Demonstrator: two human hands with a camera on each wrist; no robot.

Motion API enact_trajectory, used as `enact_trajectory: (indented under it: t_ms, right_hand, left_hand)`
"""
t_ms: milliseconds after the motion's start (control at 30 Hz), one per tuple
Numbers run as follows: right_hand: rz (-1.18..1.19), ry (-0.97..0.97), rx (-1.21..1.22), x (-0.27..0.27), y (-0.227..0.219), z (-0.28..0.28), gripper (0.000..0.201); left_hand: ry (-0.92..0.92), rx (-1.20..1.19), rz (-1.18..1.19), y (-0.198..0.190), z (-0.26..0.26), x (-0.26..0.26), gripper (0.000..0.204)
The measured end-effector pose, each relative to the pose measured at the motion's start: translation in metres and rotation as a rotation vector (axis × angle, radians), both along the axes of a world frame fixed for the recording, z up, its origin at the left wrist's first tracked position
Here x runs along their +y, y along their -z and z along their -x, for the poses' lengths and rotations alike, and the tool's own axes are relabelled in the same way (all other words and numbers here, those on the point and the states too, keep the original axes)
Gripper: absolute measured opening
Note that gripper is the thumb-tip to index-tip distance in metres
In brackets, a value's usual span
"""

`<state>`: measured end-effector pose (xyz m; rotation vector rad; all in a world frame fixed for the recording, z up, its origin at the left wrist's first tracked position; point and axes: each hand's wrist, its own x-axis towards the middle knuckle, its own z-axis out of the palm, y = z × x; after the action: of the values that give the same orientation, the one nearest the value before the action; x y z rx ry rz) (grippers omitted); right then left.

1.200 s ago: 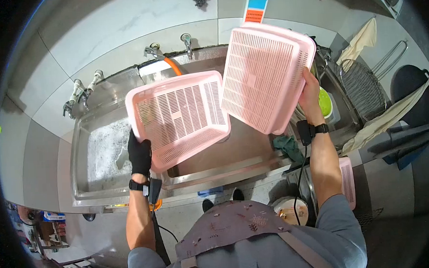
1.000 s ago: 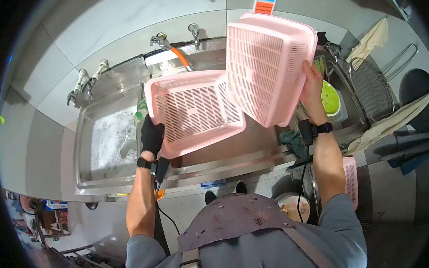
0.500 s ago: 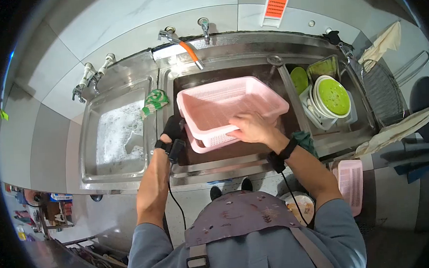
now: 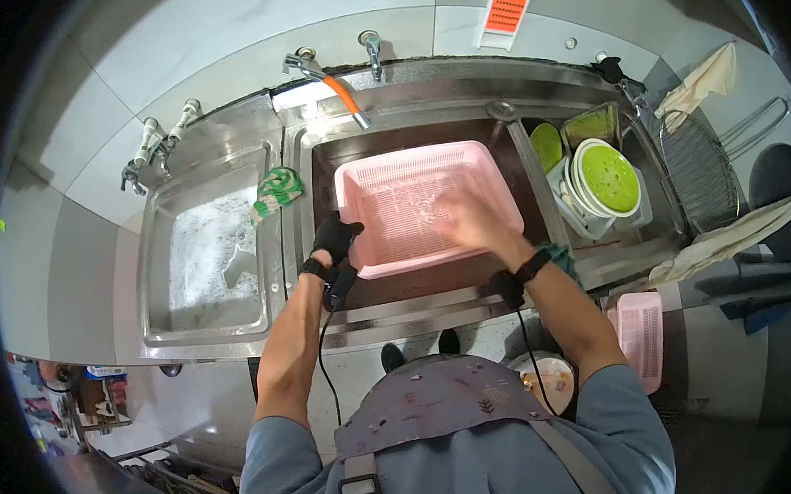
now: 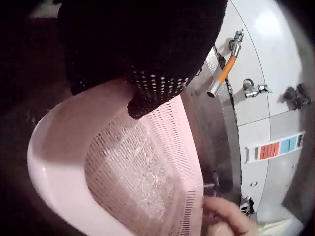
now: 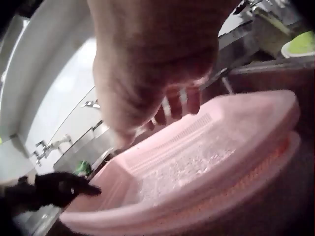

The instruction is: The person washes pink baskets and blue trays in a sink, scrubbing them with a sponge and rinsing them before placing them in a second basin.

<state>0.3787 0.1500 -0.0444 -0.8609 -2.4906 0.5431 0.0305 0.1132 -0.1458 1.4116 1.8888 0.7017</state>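
Note:
In the middle basin sits a pink slotted plastic basket [image 4: 406, 269], nested in a second pink basket [image 6: 268, 173] whose rim shows just beneath it in the right wrist view. My left hand [image 4: 337, 236], in a black glove with white dots, grips the upper basket's left rim, thumb inside and fingers outside. Over the basket's inside is my bare right hand [image 4: 476, 222], blurred, its loose fingers pointing down with nothing held. Wet, shiny patches cover the slotted bottom. Most of the lower basket is hidden.
The left basin [image 4: 204, 318] holds suds, with a green-and-white cloth [image 4: 278, 192] on its right edge. Behind stands a tap with an orange hose [image 4: 341, 93]. White bowls and a green strainer [image 4: 610, 178] fill the right basin. A dark green cloth [image 4: 559, 258] lies by my right wrist.
The two baskets, earlier held apart in separate hands, have come down into the basin, one inside the other. My right hand has let go of its basket and moved over the inside.

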Motion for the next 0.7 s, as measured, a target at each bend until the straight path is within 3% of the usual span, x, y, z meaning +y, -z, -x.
enact_trajectory:
  t_ms: [67, 133, 167, 200, 233, 267, 300, 433, 467, 500, 533, 600, 633, 667, 700]
  right_hand:
    - [-0.016, 0.478, -0.301, 0.032, -0.005, -0.027, 0.060]
    - [0.043, 0.710, -0.447, 0.035, 0.003, -0.050, 0.072]
    - [0.050, 0.716, -0.448, 0.032, 0.012, -0.056, 0.072]
    - [0.234, 0.764, -0.488, 0.033, 0.034, -0.061, 0.080]
    - [0.416, 0.806, -0.524, 0.038, 0.051, -0.065, 0.089]
    - [0.416, 0.806, -0.523, 0.045, 0.061, -0.069, 0.089]
    - [0.532, 0.718, -0.515, 0.052, 0.070, -0.075, 0.094]
    - [0.769, 0.515, -0.431, 0.062, 0.116, -0.091, 0.105]
    - [0.762, 0.513, -0.428, 0.062, 0.116, -0.087, 0.105]
    - [0.791, 0.658, -0.443, 0.051, 0.104, -0.074, 0.103]
    - [0.824, 0.803, -0.455, 0.042, 0.094, -0.066, 0.101]
    - [0.914, 0.792, -0.319, 0.038, 0.075, -0.065, 0.093]
    - [0.998, 0.777, -0.191, 0.040, 0.075, -0.067, 0.085]
    - [0.992, 0.774, -0.188, 0.043, 0.075, -0.066, 0.085]
    - [0.951, 0.728, -0.159, 0.051, 0.091, -0.071, 0.073]
  left_hand:
    - [-0.010, 0.035, 0.042, -0.013, -0.010, -0.004, 0.052]
    - [-0.019, 0.075, 0.078, -0.006, -0.011, -0.002, 0.050]
    - [0.019, 0.112, 0.090, 0.004, -0.008, 0.002, 0.050]
    - [0.055, 0.150, 0.095, 0.011, -0.006, 0.008, 0.050]
    - [0.058, 0.152, 0.091, -0.002, -0.012, 0.010, 0.050]
    - [0.116, 0.276, 0.128, -0.023, -0.021, 0.006, 0.048]
    - [0.173, 0.399, 0.168, -0.035, -0.027, 0.003, 0.046]
    - [0.185, 0.537, 0.115, 0.027, -0.003, 0.024, 0.039]
    - [0.338, 0.624, 0.081, 0.033, 0.003, 0.026, 0.038]
    - [0.490, 0.708, 0.049, 0.041, 0.008, 0.029, 0.038]
    - [0.488, 0.711, 0.049, 0.062, 0.015, 0.034, 0.038]
    - [0.567, 0.835, 0.225, 0.105, 0.025, 0.047, 0.025]
    - [0.565, 0.836, 0.223, 0.109, 0.026, 0.050, 0.025]
    - [0.591, 0.783, 0.189, 0.111, 0.028, 0.053, 0.025]
    - [0.618, 0.730, 0.158, 0.112, 0.030, 0.054, 0.024]
